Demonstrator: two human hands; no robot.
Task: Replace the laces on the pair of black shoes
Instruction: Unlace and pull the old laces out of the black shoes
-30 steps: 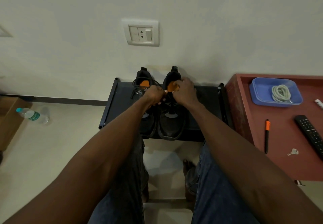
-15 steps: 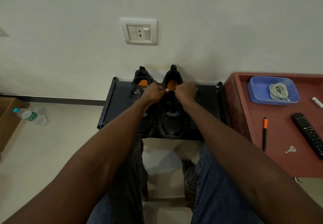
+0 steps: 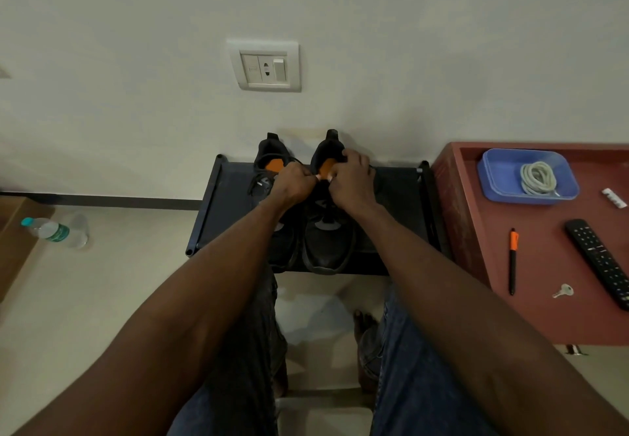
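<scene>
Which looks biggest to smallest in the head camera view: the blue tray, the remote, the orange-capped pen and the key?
1. blue tray
2. remote, longest of the rest, though cut off at the picture's edge
3. pen, much thinner than the remote
4. key, clearly smallest

All lie on the red table, so nearness hardly skews this.

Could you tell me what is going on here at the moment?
A seated person works with both hands at the top of the right-hand black shoe on a low dark rack. The left hand and right hand are curled at its orange-lined opening. The other shoe sits alongside. A coil of pale laces waits in a blue tray.
</scene>
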